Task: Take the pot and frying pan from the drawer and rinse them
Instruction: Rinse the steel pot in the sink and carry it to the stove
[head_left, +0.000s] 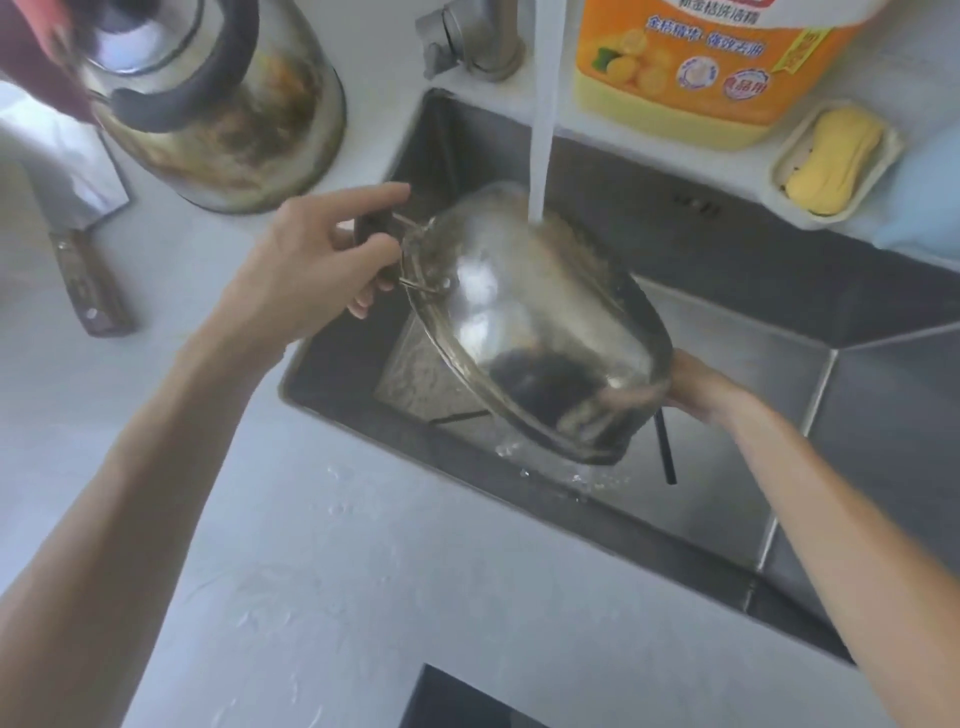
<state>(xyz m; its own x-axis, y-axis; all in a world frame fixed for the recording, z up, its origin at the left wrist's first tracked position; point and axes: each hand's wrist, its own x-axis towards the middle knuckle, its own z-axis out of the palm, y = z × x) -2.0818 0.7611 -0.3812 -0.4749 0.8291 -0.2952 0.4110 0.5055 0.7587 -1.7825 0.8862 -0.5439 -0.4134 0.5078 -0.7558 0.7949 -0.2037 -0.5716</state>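
Observation:
A steel pot (524, 322) is tilted on its side over the sink (727, 291), its outer wall under the running water stream (543, 130). My left hand (322, 254) grips the pot's dark side handle, with the index finger stretched out. My right hand (696, 387) holds the pot's far lower side; its fingers are hidden behind the pot. Water spills from the pot's low rim into the basin. No frying pan is in view.
A stained steel kettle (218, 104) stands on the grey counter (311, 519) left of the tap (478, 36). A cleaver (78, 228) lies at the far left. An orange detergent jug (711, 67) and a yellow soap in its dish (831, 161) sit behind the sink.

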